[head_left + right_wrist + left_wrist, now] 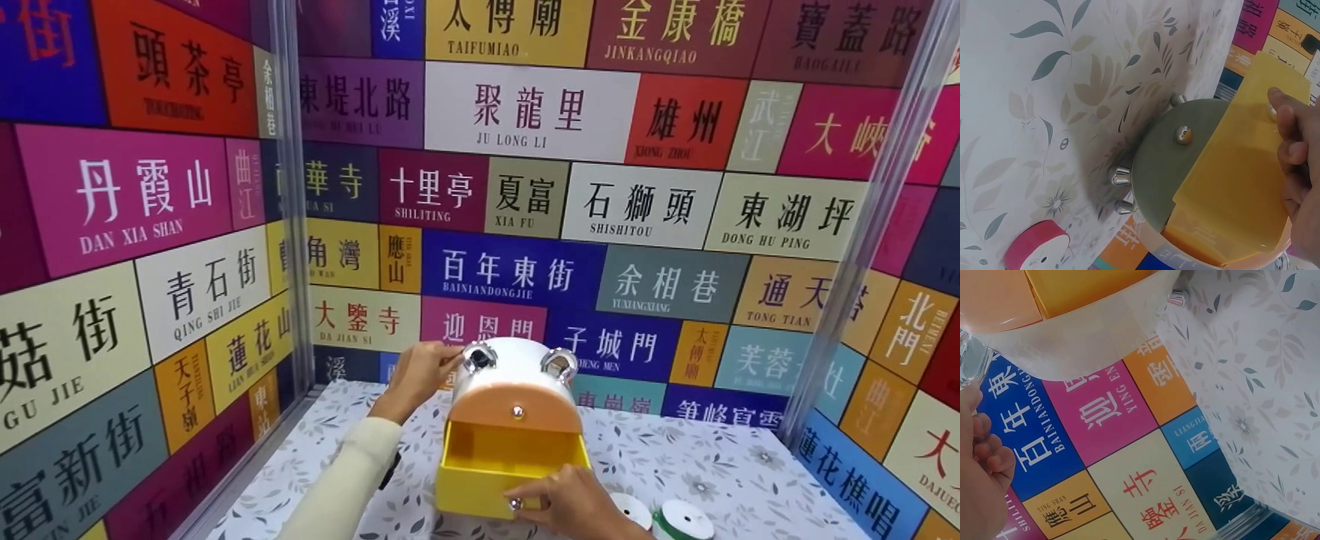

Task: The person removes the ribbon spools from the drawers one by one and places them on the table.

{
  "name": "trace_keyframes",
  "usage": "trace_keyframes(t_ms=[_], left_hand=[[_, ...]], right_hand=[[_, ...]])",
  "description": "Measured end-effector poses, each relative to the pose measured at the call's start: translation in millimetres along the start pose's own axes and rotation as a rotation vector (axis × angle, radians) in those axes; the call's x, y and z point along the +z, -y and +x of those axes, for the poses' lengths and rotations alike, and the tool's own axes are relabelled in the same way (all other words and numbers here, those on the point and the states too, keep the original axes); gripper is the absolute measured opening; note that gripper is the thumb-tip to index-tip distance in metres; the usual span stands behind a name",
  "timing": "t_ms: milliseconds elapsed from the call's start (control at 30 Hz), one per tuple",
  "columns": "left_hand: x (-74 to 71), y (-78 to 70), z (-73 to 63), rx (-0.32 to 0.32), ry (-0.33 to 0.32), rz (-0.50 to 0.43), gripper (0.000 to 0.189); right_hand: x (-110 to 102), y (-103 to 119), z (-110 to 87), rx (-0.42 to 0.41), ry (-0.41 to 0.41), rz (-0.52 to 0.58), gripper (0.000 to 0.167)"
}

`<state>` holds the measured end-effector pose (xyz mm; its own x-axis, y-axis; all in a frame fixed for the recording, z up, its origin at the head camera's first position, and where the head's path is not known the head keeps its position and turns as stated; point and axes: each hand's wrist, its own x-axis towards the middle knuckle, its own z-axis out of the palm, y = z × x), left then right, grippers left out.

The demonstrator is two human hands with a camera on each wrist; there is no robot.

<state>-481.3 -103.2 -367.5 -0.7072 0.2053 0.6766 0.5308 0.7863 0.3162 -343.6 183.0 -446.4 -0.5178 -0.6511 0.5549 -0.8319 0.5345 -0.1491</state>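
Observation:
A small white rounded cabinet [517, 360] stands on the table, with two silver rings like eyes on its top. Its orange upper drawer front [480, 409] has a round silver knob. Below that, a yellow drawer [472, 491] is pulled out, its inside showing bare yellow. My left hand [421, 375] pinches the left silver ring [478, 357], fingers curled. At the yellow drawer's front, my right hand [570, 499] pinches its silver knob [515, 504] between thumb and finger. From the right wrist, a grey-green lower front [1157, 157] with another knob and silver feet also shows.
Two white spools, one wound with green ribbon [682, 520], lie right of my right hand. A red-edged spool [1039, 244] shows in the right wrist view. Walls of coloured sign panels [495, 112] enclose the leaf-patterned table [720, 457].

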Motion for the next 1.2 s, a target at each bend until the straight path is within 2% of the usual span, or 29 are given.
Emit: trace_keyframes(t_ms=[200, 300, 433, 600, 733, 967, 1200], left_hand=[[-1.4, 1.4, 0.6, -0.011, 0.003, 0.008, 0.022], [-1.0, 1.3, 0.0, 0.017, -0.011, 0.012, 0.021], [0.5, 0.7, -1.4, 0.05, -0.027, 0.012, 0.019], [1.3, 0.6, -3.1, 0.049, -0.032, 0.012, 0.019], [0.4, -0.4, -1.5, 0.046, -0.029, 0.02, 0.02], [0.0, -0.7, 1.4, 0.061, -0.032, 0.034, 0.02], [0.1, -0.6, 0.2, 0.059, -0.023, 0.032, 0.02]], right_hand=[[2, 0, 1.6, -0.021, -0.03, -0.001, 0.027], [2, 0, 1.3, -0.02, -0.045, -0.014, 0.027], [3, -2, 0.5, 0.039, -0.037, 0.015, 0.028], [4, -5, 3.4, 0.154, 0.011, 0.086, 0.027], [3, -11, 8.1, 0.222, 0.027, 0.061, 0.027], [3, -19, 14.3, 0.204, -0.018, -0.05, 0.027], [8, -26, 15.3, 0.223, -0.027, -0.014, 0.028]])
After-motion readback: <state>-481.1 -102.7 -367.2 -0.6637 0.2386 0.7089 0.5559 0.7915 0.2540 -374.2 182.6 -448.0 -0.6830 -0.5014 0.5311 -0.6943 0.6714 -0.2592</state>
